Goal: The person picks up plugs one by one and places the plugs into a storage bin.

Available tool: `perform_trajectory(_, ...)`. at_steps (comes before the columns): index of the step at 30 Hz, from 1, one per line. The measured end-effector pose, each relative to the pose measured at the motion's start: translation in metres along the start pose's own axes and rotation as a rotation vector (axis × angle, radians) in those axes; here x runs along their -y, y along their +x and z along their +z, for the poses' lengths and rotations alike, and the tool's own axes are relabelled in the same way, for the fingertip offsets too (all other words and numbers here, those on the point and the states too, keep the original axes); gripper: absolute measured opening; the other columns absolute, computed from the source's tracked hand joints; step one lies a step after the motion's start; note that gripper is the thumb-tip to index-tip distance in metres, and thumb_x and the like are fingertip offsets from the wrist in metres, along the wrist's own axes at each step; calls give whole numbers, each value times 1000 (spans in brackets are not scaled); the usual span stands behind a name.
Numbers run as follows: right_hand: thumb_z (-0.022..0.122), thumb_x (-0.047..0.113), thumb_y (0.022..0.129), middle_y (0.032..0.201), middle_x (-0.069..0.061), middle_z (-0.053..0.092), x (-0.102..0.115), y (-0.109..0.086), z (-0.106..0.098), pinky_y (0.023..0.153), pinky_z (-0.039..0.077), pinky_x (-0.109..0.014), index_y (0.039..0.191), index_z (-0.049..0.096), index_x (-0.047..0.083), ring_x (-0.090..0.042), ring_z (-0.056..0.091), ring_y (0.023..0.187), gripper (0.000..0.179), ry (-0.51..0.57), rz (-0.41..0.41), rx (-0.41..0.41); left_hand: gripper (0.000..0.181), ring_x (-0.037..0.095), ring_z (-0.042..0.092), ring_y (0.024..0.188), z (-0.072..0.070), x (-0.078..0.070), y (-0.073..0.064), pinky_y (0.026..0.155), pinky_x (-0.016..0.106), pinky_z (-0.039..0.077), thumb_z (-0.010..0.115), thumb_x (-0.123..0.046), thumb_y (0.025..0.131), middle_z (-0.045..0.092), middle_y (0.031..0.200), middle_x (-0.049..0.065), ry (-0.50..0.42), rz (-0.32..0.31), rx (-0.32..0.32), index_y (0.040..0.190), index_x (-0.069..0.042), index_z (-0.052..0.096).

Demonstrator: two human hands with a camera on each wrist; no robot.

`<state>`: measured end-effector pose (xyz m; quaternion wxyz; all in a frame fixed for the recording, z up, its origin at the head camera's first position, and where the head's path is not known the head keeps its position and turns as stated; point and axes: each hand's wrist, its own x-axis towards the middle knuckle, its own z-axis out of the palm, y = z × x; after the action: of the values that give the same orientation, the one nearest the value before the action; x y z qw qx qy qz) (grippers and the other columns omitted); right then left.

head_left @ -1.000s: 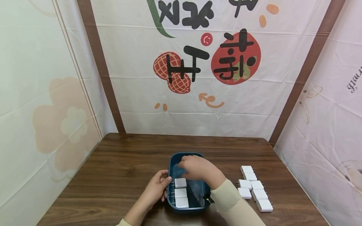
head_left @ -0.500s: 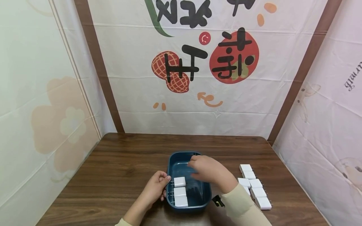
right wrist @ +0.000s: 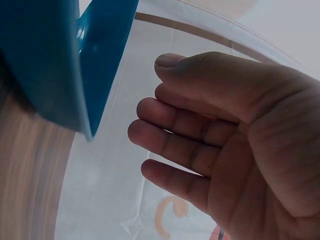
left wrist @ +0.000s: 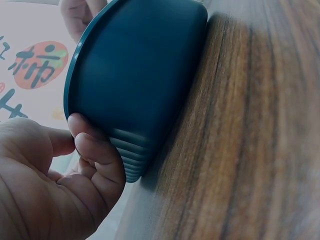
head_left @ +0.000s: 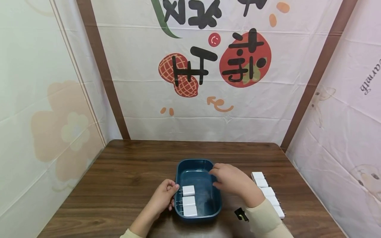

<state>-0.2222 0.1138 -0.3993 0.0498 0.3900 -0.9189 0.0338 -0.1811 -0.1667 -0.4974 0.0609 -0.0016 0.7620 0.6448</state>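
A dark blue plastic box (head_left: 198,218) stands on the wooden table, its long side running away from me. Three white plug adapters (head_left: 189,201) lie in a row along its left wall, prongs pointing left. My left hand (head_left: 162,197) pinches the box's left rim between thumb and fingers; the left wrist view shows this grip on the blue wall (left wrist: 135,65). Over the right rim hovers my right hand (head_left: 232,180), holding nothing. In the right wrist view its fingers (right wrist: 170,140) are relaxed and apart from the box.
Several more white plug adapters (head_left: 269,193) lie in rows on the table's right side, partly hidden by the right forearm. A small black item (head_left: 240,215) shows beside the right sleeve. Printed cloth walls (head_left: 208,127) stand behind and at both sides of the table (head_left: 134,168).
My right hand has moved right, from over the inside of the box to its right rim. The left hand keeps its hold, and the adapters in the box stay put.
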Motion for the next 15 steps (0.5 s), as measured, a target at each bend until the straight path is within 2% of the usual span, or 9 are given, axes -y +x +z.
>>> perform_trajectory(5,80,21,89,101,1,65,-10,-14,5,79,57,-32,117,74,10,-11,63,86,30,-27,5,-44,22,14,49,51,1,0,0,43,23,43,54,-22,108,53,71,5,-11,3,4,111,0,48)
perform_trajectory(9,81,22,87,94,3,61,-17,-30,11,71,56,-33,110,74,12,-13,62,80,26,-35,42,-45,23,14,49,50,2,1,-1,42,23,43,54,-22,108,53,70,4,-8,5,9,111,0,48)
perform_trajectory(12,82,23,87,94,3,60,-22,-39,14,70,56,-34,111,74,11,-13,62,79,27,-5,94,-31,22,14,48,49,1,1,-1,42,23,43,54,-21,108,52,69,4,-2,6,0,111,0,49)
perform_trajectory(15,81,21,88,99,1,63,-27,-45,16,76,58,-37,117,73,10,-15,65,86,32,21,132,-27,22,14,48,49,1,0,0,42,23,43,55,-21,107,51,69,3,-3,5,-9,111,0,49)
